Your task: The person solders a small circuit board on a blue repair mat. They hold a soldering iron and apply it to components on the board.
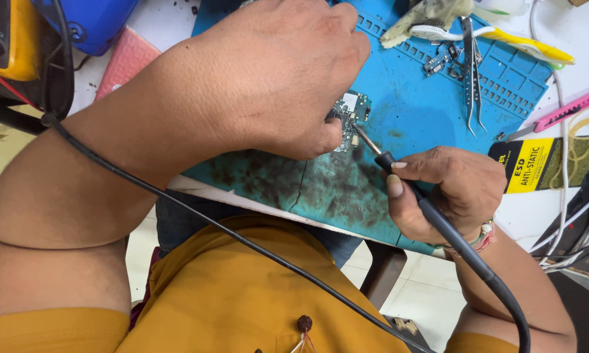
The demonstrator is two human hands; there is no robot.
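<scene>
My left hand point(281, 72) rests on a blue work mat point(412, 111) and pins down a small green circuit board point(350, 110), most of which is hidden under the fingers. My right hand point(448, 189) grips a black probe handle point(432, 212) like a pen. Its thin metal tip point(366, 140) touches the board's lower right edge. A black cable point(503, 294) runs back from the handle past my right wrist.
Metal tweezers point(472, 72) and small loose parts point(438, 62) lie on the mat's far side. A yellow-handled tool point(503, 38), a pink cutter point(566, 111) and a black-and-yellow packet point(536, 163) sit right. A yellow meter point(13, 39) with black lead point(176, 202) stands left.
</scene>
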